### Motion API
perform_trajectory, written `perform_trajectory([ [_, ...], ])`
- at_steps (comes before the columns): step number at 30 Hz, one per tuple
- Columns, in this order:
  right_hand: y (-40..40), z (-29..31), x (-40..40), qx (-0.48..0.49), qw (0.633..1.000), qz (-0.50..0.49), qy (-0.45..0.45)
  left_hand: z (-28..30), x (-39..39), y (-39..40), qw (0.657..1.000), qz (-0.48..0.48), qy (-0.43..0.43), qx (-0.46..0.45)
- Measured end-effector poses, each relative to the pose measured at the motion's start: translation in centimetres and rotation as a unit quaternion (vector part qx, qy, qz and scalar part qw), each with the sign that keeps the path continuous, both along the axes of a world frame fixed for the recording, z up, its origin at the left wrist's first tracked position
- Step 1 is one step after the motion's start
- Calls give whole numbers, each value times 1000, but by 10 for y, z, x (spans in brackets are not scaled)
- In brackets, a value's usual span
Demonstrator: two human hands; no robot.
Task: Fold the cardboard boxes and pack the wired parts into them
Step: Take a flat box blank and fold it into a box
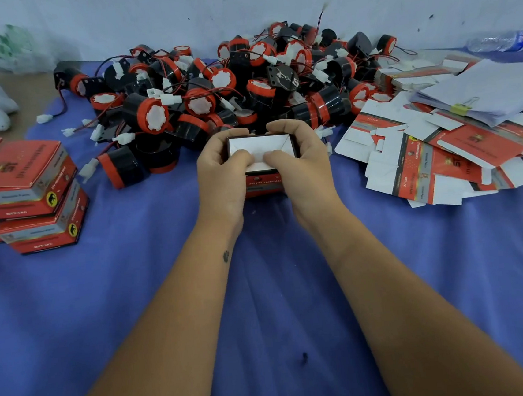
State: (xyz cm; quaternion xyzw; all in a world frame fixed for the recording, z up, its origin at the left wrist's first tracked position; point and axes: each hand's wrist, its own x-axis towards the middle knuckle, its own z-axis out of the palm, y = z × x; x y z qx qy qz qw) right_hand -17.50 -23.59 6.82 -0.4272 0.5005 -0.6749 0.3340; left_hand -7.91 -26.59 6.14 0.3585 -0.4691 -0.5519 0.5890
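Head view, surface: a blue cloth [263, 293], soft and creased in long folds, covers the work area in front of a pale wall.
Head view, box in hand: a small red cardboard box [262, 166] with dark edging stands on the cloth between the two hands, just in front of the pile. Its top shows white inner flaps folded inward, meeting in diagonal creases.
Left hand: the left hand [219, 176] grips the box's left side, fingers curled over the far rim, thumb pressed down on the white flaps.
Right hand: the right hand [301, 165] grips the right side the same way, thumb on the flaps beside the other thumb.
Wired parts: a heap of wired parts [227, 89] lies behind the box, short black plastic cylinders with red rims, white faces, thin red and black wires and white plugs.
Finished boxes: folded boxes [26, 191], glossy red with a grey band, stacked at the left.
Flat blanks: unfolded box blanks [426, 162], red print and white card, fanned out at the right.
Papers: a stack of white sheets [492, 92] held by a yellow binder clip [461, 109], lying on the blanks.
Bottle: a clear plastic bottle [500, 40] lying by the wall, far right.
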Motion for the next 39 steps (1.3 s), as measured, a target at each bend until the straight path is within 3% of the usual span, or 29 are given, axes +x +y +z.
perform_trajectory([
  [3,2,2,2,0,997,26,-72,1,2,2,998,-22,54,0],
  [5,2,2,5,18,998,1,-62,2,4,1,998,-10,63,-9],
  [7,3,2,5,21,997,-62,37,4,5,2,998,11,58,-30],
  [10,8,0,3,43,947,-125,293,7,10,2,994,47,54,-80],
  [11,9,0,4,49,945,-112,303,8,12,1,992,55,59,-96],
  [16,12,5,12,-41,985,-62,154,9,10,2,982,100,45,-156],
  [20,10,4,10,-120,992,-16,21,7,9,-6,999,16,50,-2],
  [23,8,1,8,-116,992,16,38,4,12,-11,995,-57,-23,76],
  [26,7,-3,4,-99,991,43,79,1,16,-16,997,-21,-42,65],
  [30,1,-7,-13,2,983,-121,136,1,26,-23,993,96,34,61],
  [32,-2,-9,-29,100,958,-188,190,0,29,-24,988,146,35,42],
  [35,-5,-17,-40,244,868,-164,401,1,28,-22,982,178,48,34],
  [37,-5,-20,-37,271,815,-148,491,1,28,-21,980,193,48,30],
  [39,-5,-19,-34,263,804,-151,512,0,28,-21,977,204,49,29],
])
